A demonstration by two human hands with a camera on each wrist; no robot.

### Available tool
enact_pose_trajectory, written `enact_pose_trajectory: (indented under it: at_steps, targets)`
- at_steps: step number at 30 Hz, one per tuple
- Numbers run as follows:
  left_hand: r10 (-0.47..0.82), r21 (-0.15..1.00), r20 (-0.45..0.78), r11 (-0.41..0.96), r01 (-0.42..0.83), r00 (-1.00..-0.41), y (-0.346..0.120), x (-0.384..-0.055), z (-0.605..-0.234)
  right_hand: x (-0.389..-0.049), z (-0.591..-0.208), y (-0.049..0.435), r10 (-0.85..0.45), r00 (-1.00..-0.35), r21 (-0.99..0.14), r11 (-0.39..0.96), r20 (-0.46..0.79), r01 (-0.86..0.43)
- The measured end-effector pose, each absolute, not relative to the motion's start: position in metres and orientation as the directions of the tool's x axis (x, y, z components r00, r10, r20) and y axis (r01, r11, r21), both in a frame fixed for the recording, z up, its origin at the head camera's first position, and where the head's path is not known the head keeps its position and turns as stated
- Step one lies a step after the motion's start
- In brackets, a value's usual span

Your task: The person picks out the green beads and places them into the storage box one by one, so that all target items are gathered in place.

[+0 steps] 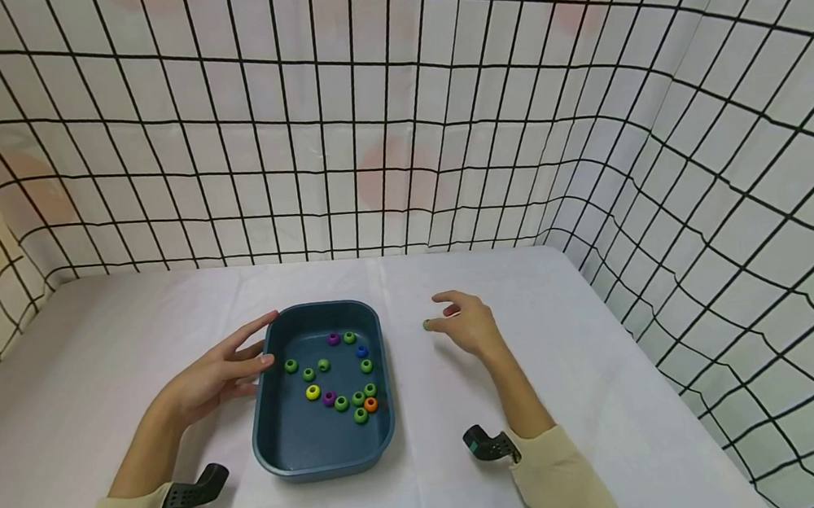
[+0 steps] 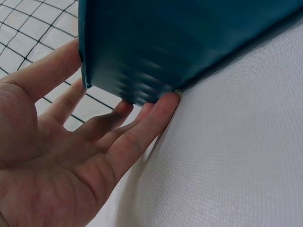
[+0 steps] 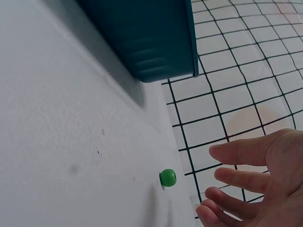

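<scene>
A blue tray (image 1: 308, 451) holds several loose beads: mostly green beads (image 1: 341, 403), plus purple, blue, orange and a yellow bead (image 1: 313, 392). My left hand (image 1: 216, 376) rests at the tray's left side. In the left wrist view its extended fingers (image 2: 142, 132) touch the outer wall and lower edge, while the thumb meets the rim. Right of the tray, my right hand (image 1: 469, 326) hovers with its fingers apart. A single green bead (image 3: 168, 178) lies on the white cloth just beyond its fingertips in the right wrist view, and nothing is between the fingers.
A white cloth (image 1: 430, 497) covers the table. Black netting (image 1: 379, 118) stands along the back and both sides, before white sheeting. Each wrist carries a black camera mount (image 1: 197, 488).
</scene>
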State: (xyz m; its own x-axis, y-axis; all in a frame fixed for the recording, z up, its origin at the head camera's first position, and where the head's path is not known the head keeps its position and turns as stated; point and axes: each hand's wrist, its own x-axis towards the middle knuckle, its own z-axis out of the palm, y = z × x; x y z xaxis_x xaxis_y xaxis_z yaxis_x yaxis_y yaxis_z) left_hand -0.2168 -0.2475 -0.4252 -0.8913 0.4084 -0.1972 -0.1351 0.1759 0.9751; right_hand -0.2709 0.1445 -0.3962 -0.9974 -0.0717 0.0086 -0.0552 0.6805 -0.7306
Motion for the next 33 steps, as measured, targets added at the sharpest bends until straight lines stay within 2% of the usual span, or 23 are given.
enact_pose_trajectory:
  at_steps: [11,21,33]
  targets:
    - [0.407,0.975,-0.194,0.180,-0.130,-0.892,-0.248,-0.217,-0.426,-0.275,-0.405,0.147,-0.069,-0.998,-0.722,0.691,-0.005,-0.044]
    - [0.408,0.977,-0.188,0.175,-0.125,-0.894,-0.247,-0.217,-0.426,-0.271,-0.411,0.136,-0.179,-0.973,-0.652,0.757,-0.144,-0.043]
    - [0.403,0.977,-0.185,0.175,-0.123,-0.896,-0.247,-0.217,-0.426,-0.270,-0.412,0.135,-0.177,-0.974,-0.648,0.761,-0.145,-0.042]
